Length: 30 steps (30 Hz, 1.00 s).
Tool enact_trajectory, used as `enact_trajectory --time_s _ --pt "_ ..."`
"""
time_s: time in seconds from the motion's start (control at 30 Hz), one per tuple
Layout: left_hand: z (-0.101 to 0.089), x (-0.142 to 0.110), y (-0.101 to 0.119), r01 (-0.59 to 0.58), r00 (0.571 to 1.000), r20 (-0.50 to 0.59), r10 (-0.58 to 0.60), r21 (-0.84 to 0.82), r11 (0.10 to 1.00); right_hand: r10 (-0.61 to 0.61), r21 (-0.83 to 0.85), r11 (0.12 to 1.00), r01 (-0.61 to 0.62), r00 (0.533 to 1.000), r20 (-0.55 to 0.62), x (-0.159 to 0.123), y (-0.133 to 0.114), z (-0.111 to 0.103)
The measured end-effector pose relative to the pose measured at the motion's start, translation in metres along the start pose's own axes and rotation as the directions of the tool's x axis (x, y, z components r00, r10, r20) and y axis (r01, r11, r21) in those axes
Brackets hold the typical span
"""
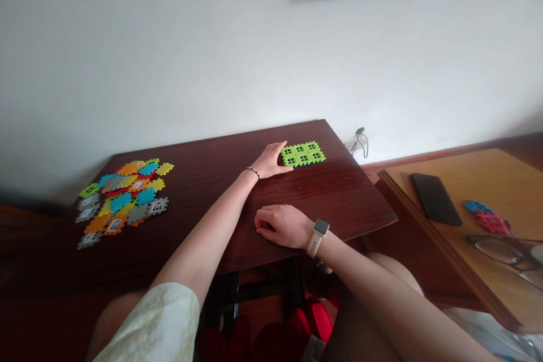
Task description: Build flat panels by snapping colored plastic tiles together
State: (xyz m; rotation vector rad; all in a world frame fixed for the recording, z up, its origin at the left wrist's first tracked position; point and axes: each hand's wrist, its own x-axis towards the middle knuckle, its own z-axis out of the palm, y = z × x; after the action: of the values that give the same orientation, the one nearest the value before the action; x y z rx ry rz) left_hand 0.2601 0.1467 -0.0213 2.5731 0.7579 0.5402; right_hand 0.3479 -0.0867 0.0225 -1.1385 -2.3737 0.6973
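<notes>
So, right now your left grip (271, 161) lies flat on the dark wood table (343, 198), fingers spread only a little, with the tips against the edge of a green tile block (302, 154), not pinching it. That block sits near the table's far corner, several window-cut foam tiles locked together. Your right grip (280, 226) rests closer to the table's near edge, curled loosely over nothing I can see, though I can't tell if the fingers are pressed together or just relaxed. Off to the left there's a loose pile of colored tiles (123, 198), well apart from both hands. My read is you're at the green block step, so the next move calls for getting fingers around it or reaching toward that pile. On the lower wooden table to the right lie a phone (436, 199), glasses (504, 254), and blue and red tiles (487, 216).
</notes>
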Motion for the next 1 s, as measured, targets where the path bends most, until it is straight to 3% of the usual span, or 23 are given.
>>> enact_trajectory --time_s 1.0 --pt "-0.0003 -0.0002 -0.0025 0.017 1.0 0.001 -0.017 -0.005 1.0 0.0 0.0 1.0 0.0 1.0 -0.008 -0.0005 -0.0007 0.0006"
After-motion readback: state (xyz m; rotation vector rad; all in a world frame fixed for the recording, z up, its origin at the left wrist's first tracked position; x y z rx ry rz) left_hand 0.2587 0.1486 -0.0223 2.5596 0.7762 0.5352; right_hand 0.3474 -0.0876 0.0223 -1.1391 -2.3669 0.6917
